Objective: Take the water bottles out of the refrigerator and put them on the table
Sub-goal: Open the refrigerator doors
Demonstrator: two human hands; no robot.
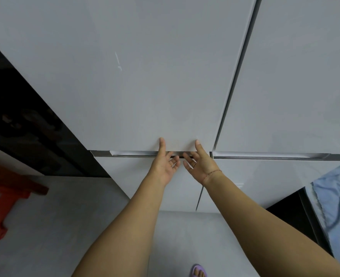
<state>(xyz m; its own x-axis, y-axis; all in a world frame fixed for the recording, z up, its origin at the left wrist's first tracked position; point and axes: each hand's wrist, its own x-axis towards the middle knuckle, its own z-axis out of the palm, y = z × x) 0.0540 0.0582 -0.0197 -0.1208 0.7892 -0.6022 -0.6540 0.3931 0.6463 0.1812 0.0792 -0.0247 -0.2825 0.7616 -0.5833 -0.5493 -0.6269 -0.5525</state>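
The person is standing right in front of the refrigerator (185, 108), whose white doors are all sitting shut, so the water bottles are not showing anywhere. Both arms are reaching forward to the bottom edge of the refrigerator's upper left door (135, 76), where a metal handle groove (137, 153) is running across between the upper and lower doors.

The left hand (165, 163) is grasping that bottom edge: its thumb is pressing flat up against the door front while its fingers are curling under into the groove. The right hand (200, 163) is doing the same just beside it, thumb up on the door face and fingers hooking under the edge. The two hands are sitting close together, with their curled fingers nearly touching. A thin red bracelet (212, 173) is circling the right wrist.

The upper right door (295, 86) is lying closed beside the gripped one, with a narrow seam between them. Left of the refrigerator a red stool (3, 198) is standing on the grey floor (65, 226). To the refrigerator's right a light blue cloth (334, 206) is hanging. In front of the refrigerator, a foot in a purple sandal (198, 269) is resting on the floor.
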